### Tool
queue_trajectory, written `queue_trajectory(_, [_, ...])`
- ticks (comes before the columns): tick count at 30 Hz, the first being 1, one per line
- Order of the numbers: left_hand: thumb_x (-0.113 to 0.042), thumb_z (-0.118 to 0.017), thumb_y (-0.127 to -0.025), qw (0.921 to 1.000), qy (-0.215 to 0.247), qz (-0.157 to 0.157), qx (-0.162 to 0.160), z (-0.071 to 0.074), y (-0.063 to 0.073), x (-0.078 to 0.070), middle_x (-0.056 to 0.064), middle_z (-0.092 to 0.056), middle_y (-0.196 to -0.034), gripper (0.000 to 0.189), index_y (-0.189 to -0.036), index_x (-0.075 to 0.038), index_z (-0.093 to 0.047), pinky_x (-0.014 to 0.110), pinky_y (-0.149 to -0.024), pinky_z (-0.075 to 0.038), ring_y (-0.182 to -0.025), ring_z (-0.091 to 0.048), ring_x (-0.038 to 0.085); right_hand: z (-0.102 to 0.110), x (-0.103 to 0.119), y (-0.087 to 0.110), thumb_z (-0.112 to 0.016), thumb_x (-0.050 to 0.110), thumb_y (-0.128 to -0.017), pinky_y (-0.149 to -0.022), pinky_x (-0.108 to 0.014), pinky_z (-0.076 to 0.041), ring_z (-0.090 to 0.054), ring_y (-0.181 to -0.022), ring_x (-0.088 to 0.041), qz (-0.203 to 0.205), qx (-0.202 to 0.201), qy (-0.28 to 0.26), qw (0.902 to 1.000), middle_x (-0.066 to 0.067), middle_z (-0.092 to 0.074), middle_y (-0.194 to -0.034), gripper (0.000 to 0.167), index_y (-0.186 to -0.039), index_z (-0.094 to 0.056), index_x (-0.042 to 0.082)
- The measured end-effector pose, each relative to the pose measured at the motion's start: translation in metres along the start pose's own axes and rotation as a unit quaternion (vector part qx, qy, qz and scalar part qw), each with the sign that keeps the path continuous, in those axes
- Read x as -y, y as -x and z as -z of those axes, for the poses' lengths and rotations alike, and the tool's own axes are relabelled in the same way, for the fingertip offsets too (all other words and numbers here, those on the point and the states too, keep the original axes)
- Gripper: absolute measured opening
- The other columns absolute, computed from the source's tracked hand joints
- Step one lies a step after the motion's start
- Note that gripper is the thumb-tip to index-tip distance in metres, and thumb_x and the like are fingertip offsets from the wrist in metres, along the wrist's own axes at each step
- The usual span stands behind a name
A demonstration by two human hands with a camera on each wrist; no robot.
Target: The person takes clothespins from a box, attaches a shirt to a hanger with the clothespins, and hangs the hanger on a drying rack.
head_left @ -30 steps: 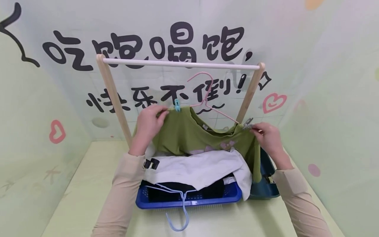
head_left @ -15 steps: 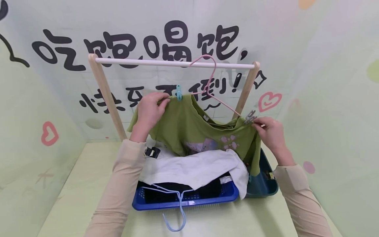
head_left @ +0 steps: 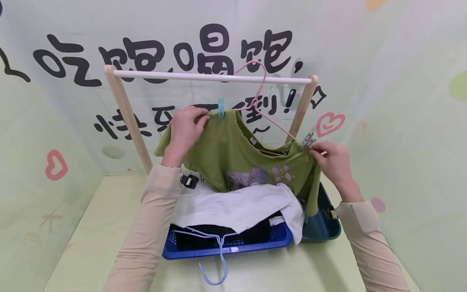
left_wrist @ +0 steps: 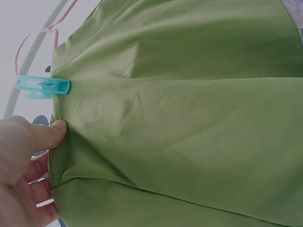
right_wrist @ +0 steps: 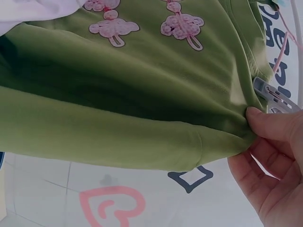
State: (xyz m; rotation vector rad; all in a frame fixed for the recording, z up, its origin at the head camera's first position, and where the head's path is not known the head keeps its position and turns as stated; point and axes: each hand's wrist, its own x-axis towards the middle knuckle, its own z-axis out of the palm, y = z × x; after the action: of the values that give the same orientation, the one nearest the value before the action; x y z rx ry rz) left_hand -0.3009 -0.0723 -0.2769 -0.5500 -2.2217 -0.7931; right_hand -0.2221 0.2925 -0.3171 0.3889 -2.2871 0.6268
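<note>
A green T-shirt (head_left: 219, 150) with pink and purple prints hangs spread between my hands on a pink hanger (head_left: 271, 120). My left hand (head_left: 187, 127) pinches its left shoulder between thumb and fingers, just outside a teal clothespin (head_left: 221, 108). On the other shoulder, my right hand (head_left: 333, 162) pinches the fabric beside a grey clothespin (head_left: 307, 140). In the left wrist view, the thumb lies on the front of the green cloth. The hanger's hook overlaps the rack's white rail (head_left: 164, 76) in the head view; whether it rests on the rail I cannot tell.
Wooden posts (head_left: 127, 113) hold the rail up. Below the shirt, a blue basket (head_left: 219, 252) bears a white garment (head_left: 233, 207), black cloth and a light-blue hanger (head_left: 221, 259). A dark green bin (head_left: 322, 231) stands at right. Printed walls enclose the table (head_left: 91, 227).
Both hands have raised the green T-shirt on its hanger, the left side more. The hook has risen from below the rail to overlap it. More of the shirt's print shows.
</note>
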Motion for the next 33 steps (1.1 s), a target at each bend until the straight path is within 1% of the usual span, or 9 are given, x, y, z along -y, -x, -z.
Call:
queue_trajectory(9, [-0.008, -0.067, -0.086, 0.9997, 0.003, 0.015, 0.021, -0.002, 0.002, 0.003, 0.015, -0.069, -0.095, 0.015, -0.098, 0.0, -0.072, 0.044, -0.074, -0.05, -0.085, -0.065, 0.031, -0.004, -0.002, 0.005, -0.073, -0.007, -0.075, -0.055, -0.045, -0.053, -0.063, -0.065, -0.029, 0.0, 0.006, -0.004, 1.0, -0.018, -0.068, -0.075, 0.009, -0.084, -0.071, -0.006])
queue_trajectory(14, [-0.008, -0.066, -0.087, 0.9994, 0.005, 0.02, 0.026, -0.004, 0.002, 0.006, 0.015, -0.069, -0.096, 0.015, -0.099, -0.001, -0.072, 0.044, -0.075, -0.05, -0.086, -0.064, 0.031, -0.005, -0.001, 0.008, -0.074, -0.007, -0.074, -0.055, -0.045, -0.053, -0.063, -0.064, -0.028, 0.004, 0.011, -0.008, 0.9999, -0.017, -0.068, -0.075, 0.01, -0.084, -0.072, -0.005])
queue_trajectory(22, [-0.008, -0.066, -0.087, 0.9982, 0.007, 0.03, 0.051, -0.007, 0.004, 0.011, 0.016, -0.068, -0.106, 0.016, -0.1, 0.0, -0.071, 0.043, -0.087, -0.048, -0.101, -0.062, 0.031, -0.009, 0.0, 0.016, -0.074, -0.007, -0.073, -0.053, -0.043, -0.054, -0.064, -0.063, -0.027, 0.029, 0.018, -0.011, 0.9994, -0.018, -0.068, -0.075, 0.011, -0.083, -0.071, -0.006])
queue_trajectory(26, [-0.008, -0.066, -0.087, 0.9983, 0.009, 0.033, 0.047, -0.009, 0.005, 0.015, 0.016, -0.067, -0.107, 0.016, -0.1, 0.0, -0.071, 0.043, -0.088, -0.048, -0.101, -0.062, 0.031, -0.011, -0.001, 0.018, -0.075, -0.006, -0.073, -0.053, -0.042, -0.054, -0.064, -0.063, -0.026, 0.036, 0.019, -0.013, 0.9991, -0.017, -0.068, -0.075, 0.01, -0.083, -0.071, -0.006])
queue_trajectory(30, [-0.006, -0.066, -0.086, 0.9988, 0.017, 0.027, 0.038, -0.013, 0.006, 0.019, 0.017, -0.068, -0.104, 0.016, -0.099, 0.002, -0.07, 0.043, -0.089, -0.047, -0.1, -0.062, 0.033, -0.013, -0.001, 0.02, -0.075, -0.007, -0.073, -0.052, -0.041, -0.053, -0.064, -0.063, -0.026, 0.042, 0.014, -0.019, 0.9988, -0.017, -0.069, -0.075, 0.012, -0.083, -0.072, -0.005])
queue_trajectory(33, [-0.005, -0.065, -0.086, 0.9987, 0.025, 0.024, 0.037, -0.018, 0.006, 0.024, 0.019, -0.067, -0.103, 0.017, -0.1, 0.003, -0.069, 0.043, -0.091, -0.045, -0.1, -0.06, 0.034, -0.015, -0.002, 0.021, -0.075, -0.008, -0.072, -0.052, -0.041, -0.053, -0.065, -0.064, -0.026, 0.048, 0.011, -0.026, 0.9985, -0.017, -0.069, -0.076, 0.013, -0.084, -0.072, -0.006])
